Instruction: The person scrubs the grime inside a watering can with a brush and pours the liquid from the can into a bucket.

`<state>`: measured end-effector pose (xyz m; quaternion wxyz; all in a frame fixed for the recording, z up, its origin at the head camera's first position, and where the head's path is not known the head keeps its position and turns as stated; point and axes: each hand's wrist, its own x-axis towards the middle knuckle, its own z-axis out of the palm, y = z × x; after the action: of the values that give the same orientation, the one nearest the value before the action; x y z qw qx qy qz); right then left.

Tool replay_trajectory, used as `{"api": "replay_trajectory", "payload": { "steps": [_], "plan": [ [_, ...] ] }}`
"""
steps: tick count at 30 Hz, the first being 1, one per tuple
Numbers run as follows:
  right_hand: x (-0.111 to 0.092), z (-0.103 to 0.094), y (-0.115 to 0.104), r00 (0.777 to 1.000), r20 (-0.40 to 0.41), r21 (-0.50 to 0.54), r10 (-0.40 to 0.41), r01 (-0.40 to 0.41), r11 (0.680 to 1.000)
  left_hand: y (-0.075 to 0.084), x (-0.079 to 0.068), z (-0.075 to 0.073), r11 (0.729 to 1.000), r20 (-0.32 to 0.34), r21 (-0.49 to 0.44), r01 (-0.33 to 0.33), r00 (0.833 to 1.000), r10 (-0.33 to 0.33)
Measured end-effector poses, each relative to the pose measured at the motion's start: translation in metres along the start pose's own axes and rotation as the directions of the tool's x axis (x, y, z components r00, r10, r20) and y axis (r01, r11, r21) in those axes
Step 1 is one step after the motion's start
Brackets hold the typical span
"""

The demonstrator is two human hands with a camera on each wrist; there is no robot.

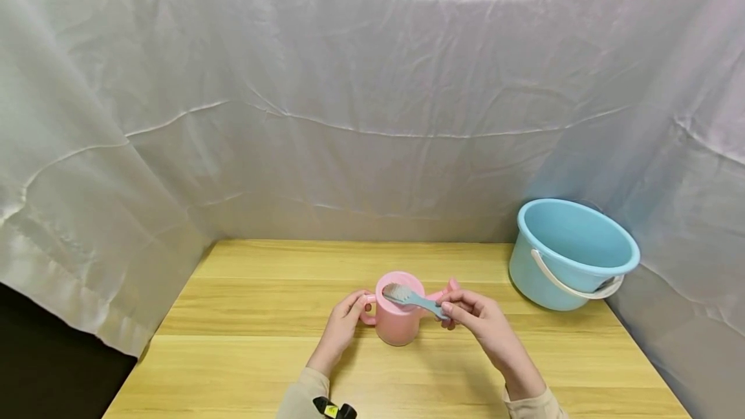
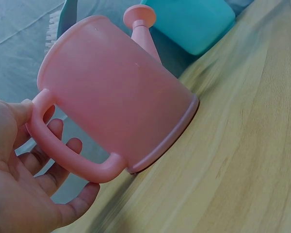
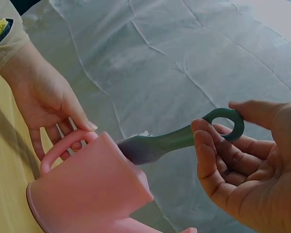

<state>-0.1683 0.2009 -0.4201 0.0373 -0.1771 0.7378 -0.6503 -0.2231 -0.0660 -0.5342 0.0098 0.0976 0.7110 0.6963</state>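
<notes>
A pink watering can [image 1: 398,327] stands upright on the wooden table, its spout pointing right. My left hand [image 1: 342,327] holds the can's looped handle [image 2: 68,158], thumb at the upper end and fingers behind the loop. Between the thumb and fingers of my right hand [image 1: 482,321] is the ringed end of a blue brush [image 1: 427,304]. White bristles [image 1: 398,292] on its head lie over the can's round opening and face upward. In the right wrist view the brush head overlaps the can's rim [image 3: 128,158].
A light blue bucket [image 1: 550,280] with a white handle [image 1: 561,284] stands at the table's back right corner. Grey cloth [image 1: 372,173] hangs behind the table [image 1: 244,367] and along both sides. A black band with a yellow label [image 1: 332,410] sits on the left sleeve.
</notes>
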Motion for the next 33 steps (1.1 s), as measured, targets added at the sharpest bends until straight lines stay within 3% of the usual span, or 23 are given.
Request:
{"api": "replay_trajectory", "payload": {
  "steps": [5, 11, 17, 20, 28, 33],
  "plan": [
    [0.002, 0.002, -0.006, 0.999, 0.037, -0.054, -0.031, 0.033, 0.998, 0.001, 0.000, 0.001, 1.000, 0.000, -0.006, -0.011, 1.000, 0.011],
    [0.008, 0.007, -0.011, 0.995, 0.025, -0.196, -0.099, 0.102, 0.975, -0.001, 0.001, 0.001, 1.000, 0.003, -0.017, 0.005, 1.000, -0.005],
    [0.019, 0.016, -0.019, 0.982, -0.041, -0.407, -0.187, 0.154, 0.900, -0.001, 0.001, 0.000, 1.000, 0.000, -0.020, 0.012, 1.000, -0.012],
    [0.026, 0.021, -0.025, 0.975, -0.054, -0.466, -0.217, 0.168, 0.869, -0.001, 0.000, 0.000, 1.000, -0.002, -0.019, 0.024, 1.000, -0.024],
    [0.048, 0.031, -0.036, 0.937, -0.044, -0.572, -0.347, 0.261, 0.778, 0.000, 0.000, 0.000, 0.998, 0.005, -0.066, 0.020, 1.000, -0.019],
    [0.060, 0.037, -0.041, 0.921, -0.051, -0.592, -0.387, 0.285, 0.754, 0.000, 0.001, 0.000, 0.997, 0.003, -0.072, 0.013, 1.000, -0.012]
  ]
}}
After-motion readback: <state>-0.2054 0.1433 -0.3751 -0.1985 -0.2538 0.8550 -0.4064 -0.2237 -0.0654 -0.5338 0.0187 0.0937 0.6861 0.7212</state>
